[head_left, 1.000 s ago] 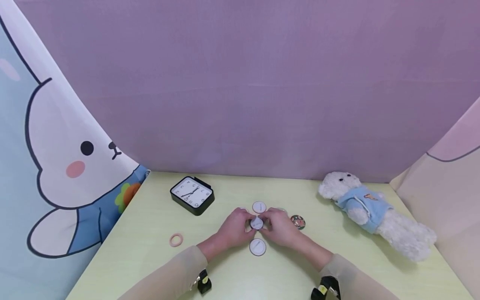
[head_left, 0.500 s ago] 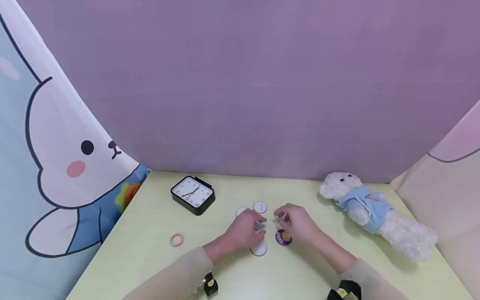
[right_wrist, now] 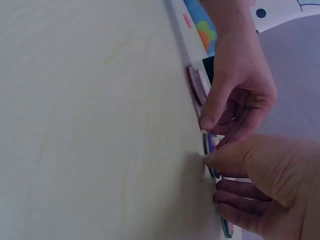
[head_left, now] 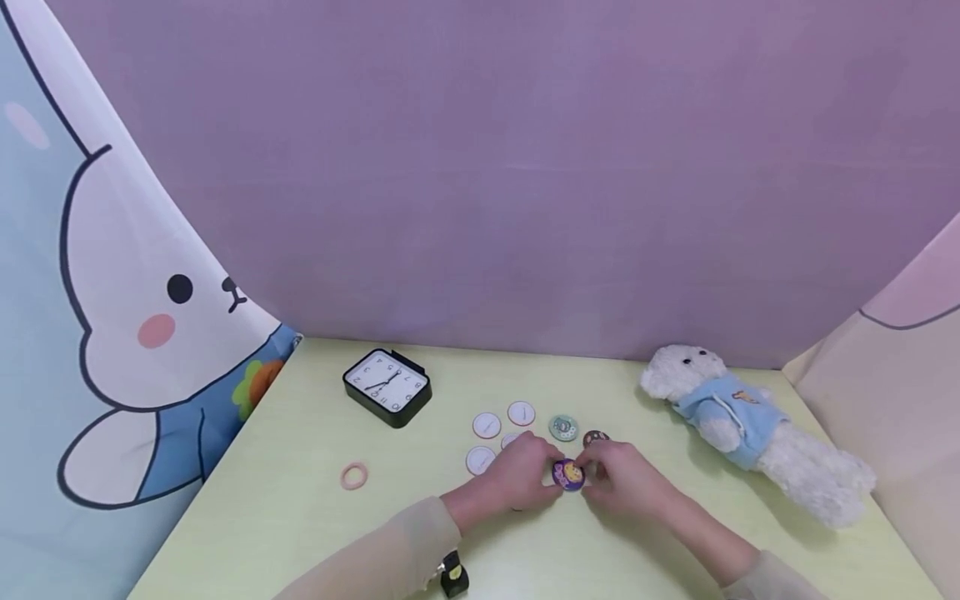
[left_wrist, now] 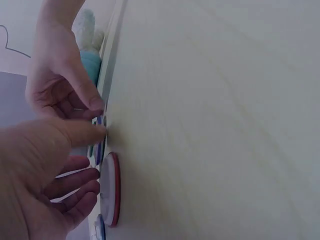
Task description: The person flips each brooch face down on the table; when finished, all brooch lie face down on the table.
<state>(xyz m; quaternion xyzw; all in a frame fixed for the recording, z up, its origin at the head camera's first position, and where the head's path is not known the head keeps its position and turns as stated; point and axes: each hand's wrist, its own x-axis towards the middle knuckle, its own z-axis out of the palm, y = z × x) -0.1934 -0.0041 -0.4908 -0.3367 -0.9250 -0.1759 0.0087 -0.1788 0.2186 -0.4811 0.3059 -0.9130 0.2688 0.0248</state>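
A purple pin badge (head_left: 567,474) with a yellow figure lies between my hands. My left hand (head_left: 517,477) pinches its left edge with thumb and fingertips. From the other side, my right hand (head_left: 628,483) grips the badge's right edge. Seen edge-on in the right wrist view, the purple badge (right_wrist: 212,146) is close to the tabletop, thumbs at its near side. Several badges lie pin side up around the left hand, among them a white-backed badge (head_left: 480,460) and another badge (head_left: 521,413). Part of one is covered by the left hand.
Behind the hands lie a green badge (head_left: 563,427) and a dark badge (head_left: 596,437), the latter partly hidden. A black-framed clock (head_left: 387,386) is at the back left, a pink ring (head_left: 354,476) nearer. A white plush toy (head_left: 750,433) lies at the right.
Both hands have left a white-backed badge and moved right to the purple one. Half a second ago the right hand was at the green badge's spot; that badge now shows.
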